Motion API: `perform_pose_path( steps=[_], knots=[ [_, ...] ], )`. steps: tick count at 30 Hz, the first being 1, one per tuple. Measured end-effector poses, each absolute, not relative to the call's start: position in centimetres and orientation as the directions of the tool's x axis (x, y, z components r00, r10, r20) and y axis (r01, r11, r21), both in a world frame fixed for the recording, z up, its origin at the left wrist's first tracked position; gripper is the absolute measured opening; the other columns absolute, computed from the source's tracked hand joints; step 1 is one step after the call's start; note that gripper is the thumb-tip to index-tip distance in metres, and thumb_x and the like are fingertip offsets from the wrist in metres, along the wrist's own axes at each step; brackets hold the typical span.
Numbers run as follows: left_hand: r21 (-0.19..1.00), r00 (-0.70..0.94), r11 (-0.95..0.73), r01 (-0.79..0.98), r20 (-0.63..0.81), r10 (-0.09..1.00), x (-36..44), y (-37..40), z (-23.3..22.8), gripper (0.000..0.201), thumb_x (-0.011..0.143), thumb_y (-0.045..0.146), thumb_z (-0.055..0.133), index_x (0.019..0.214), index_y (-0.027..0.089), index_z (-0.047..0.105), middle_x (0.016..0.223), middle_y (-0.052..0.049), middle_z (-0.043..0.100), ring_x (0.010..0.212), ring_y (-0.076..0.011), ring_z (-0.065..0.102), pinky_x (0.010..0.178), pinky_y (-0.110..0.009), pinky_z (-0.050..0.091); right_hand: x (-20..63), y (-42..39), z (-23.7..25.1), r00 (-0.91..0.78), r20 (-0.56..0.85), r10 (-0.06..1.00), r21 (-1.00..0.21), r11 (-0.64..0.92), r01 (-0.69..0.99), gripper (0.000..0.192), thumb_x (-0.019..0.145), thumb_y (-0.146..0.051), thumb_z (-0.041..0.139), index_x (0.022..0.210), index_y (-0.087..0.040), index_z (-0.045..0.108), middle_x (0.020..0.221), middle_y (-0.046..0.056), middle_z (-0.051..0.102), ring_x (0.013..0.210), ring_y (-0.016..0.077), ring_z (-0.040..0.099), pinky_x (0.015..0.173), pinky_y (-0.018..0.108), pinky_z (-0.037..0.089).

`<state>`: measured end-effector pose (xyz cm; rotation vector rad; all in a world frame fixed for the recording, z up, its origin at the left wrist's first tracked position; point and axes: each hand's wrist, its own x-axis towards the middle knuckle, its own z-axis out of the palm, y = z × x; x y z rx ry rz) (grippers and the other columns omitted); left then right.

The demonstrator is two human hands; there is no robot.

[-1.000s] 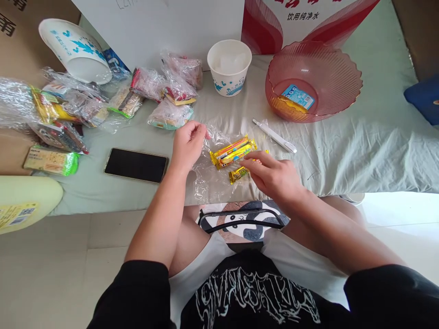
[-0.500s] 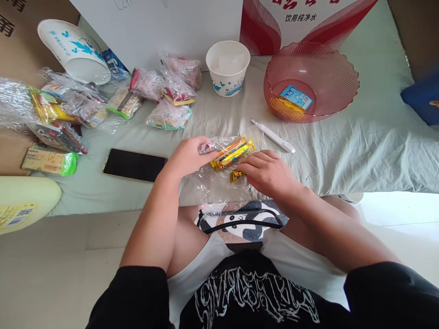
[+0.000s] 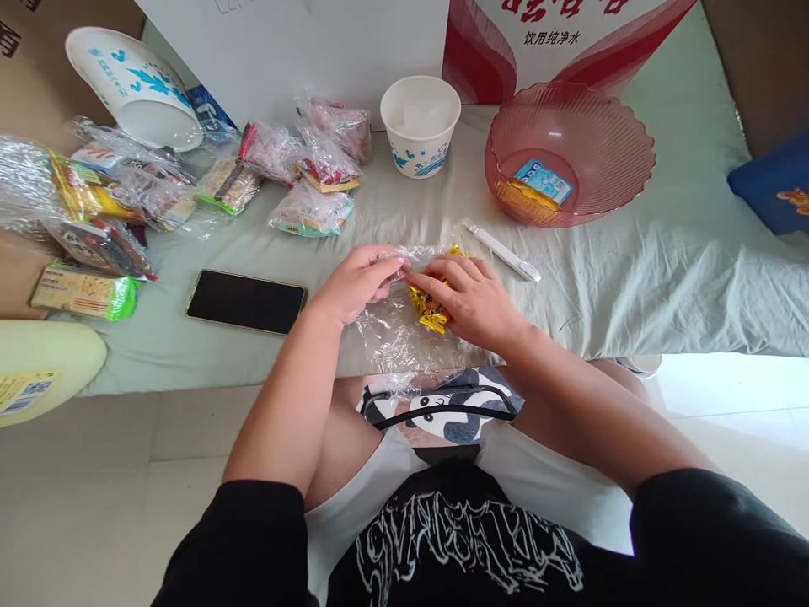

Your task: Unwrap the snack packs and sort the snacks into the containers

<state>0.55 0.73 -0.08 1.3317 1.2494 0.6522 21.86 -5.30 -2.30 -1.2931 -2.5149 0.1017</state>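
Note:
A clear plastic bag lies on the pale green cloth in front of me. My left hand pinches the bag's upper edge. My right hand lies over the yellow snack packets on the bag and touches the same edge; its fingertips meet my left hand's. Only a small yellow packet and a yellow tip show past my fingers.
A black phone lies left of my hands, a white pen to the right. Behind stand a pink bowl holding packets, a white paper cup, several bagged snacks, a tipped paper bucket and a blue item.
My left hand pulled the bag's edge over the snacks toward my right hand. My right hand moved left and up over the yellow packets, which are now mostly covered.

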Motion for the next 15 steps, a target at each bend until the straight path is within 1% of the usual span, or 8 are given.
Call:
perform_pose_path(
  steps=[2,3,5,7,11,13,15],
  knots=[
    [0.93,0.29,0.32,0.183,-0.362,0.886,0.7,0.8,0.5,0.015,0.083,0.034,0.066,0.078,0.019,0.066,0.077,-0.006,0.071,0.045,-0.006,0.032,0.041,-0.024,0.019,22.0,-5.4,-2.3,-0.534,0.252,0.807,-0.184,0.582,0.792,0.054,0.096,-0.013,0.06,0.146,-0.032,0.06,0.14,0.011,0.067,0.131,0.0303,0.059,0.098,0.044,0.048],
    [0.923,0.275,0.347,0.165,-0.381,0.883,0.7,0.8,0.8,0.014,0.084,0.033,0.065,0.078,0.02,0.065,0.076,-0.006,0.072,0.044,-0.0057,0.03,0.041,-0.024,0.017,22.0,-5.4,-2.4,-0.532,0.26,0.806,-0.178,0.582,0.794,0.05,0.096,-0.016,0.061,0.142,-0.032,0.062,0.141,0.011,0.066,0.131,0.0307,0.059,0.097,0.044,0.048],
    [0.908,0.258,0.386,0.166,-0.417,0.871,0.8,0.9,1.2,0.014,0.085,0.032,0.064,0.079,0.02,0.063,0.074,-0.007,0.073,0.042,-0.0057,0.028,0.041,-0.025,0.015,22.2,-5.4,-2.6,-0.523,0.295,0.8,-0.179,0.584,0.792,0.041,0.096,-0.02,0.063,0.136,-0.032,0.065,0.143,0.011,0.065,0.135,0.0319,0.057,0.097,0.045,0.05],
    [0.9,0.23,0.4,0.174,-0.432,0.872,0.8,1.0,1.3,0.013,0.087,0.032,0.061,0.08,0.021,0.062,0.071,-0.006,0.074,0.04,-0.0058,0.027,0.041,-0.024,0.016,22.3,-5.3,-2.8,-0.493,0.348,0.797,-0.211,0.579,0.788,0.039,0.097,-0.023,0.061,0.135,-0.03,0.063,0.144,0.012,0.065,0.14,0.0326,0.055,0.101,0.047,0.051],
    [0.917,0.085,0.351,0.189,-0.371,0.925,0.4,1.5,0.5,0.009,0.084,0.029,0.06,0.08,0.021,0.06,0.065,-0.002,0.072,0.038,-0.0062,0.029,0.04,-0.023,0.021,22.5,-5.1,-3.0,-0.407,0.451,0.795,-0.368,0.58,0.726,0.045,0.099,-0.023,0.051,0.144,-0.026,0.053,0.141,0.014,0.066,0.14,0.0306,0.057,0.115,0.052,0.048],
    [0.922,0.032,0.335,0.196,-0.347,0.937,0.1,1.7,0.1,0.008,0.082,0.028,0.06,0.079,0.021,0.06,0.064,-0.001,0.072,0.038,-0.0062,0.03,0.04,-0.022,0.021,22.7,-5.3,-2.6,-0.371,0.5,0.783,-0.453,0.601,0.658,0.052,0.098,-0.025,0.052,0.149,-0.025,0.045,0.139,0.016,0.066,0.135,0.0308,0.062,0.113,0.053,0.051],
    [0.925,0.016,0.323,0.199,-0.333,0.943,-0.2,1.9,0.0,0.008,0.081,0.029,0.059,0.078,0.021,0.059,0.065,-0.001,0.072,0.038,-0.0064,0.03,0.04,-0.023,0.021,23.4,-5.8,-1.7,-0.295,0.545,0.785,-0.524,0.594,0.61,0.06,0.097,-0.027,0.054,0.154,-0.027,0.036,0.14,0.017,0.064,0.128,0.0312,0.066,0.105,0.052,0.057]
  ],
)
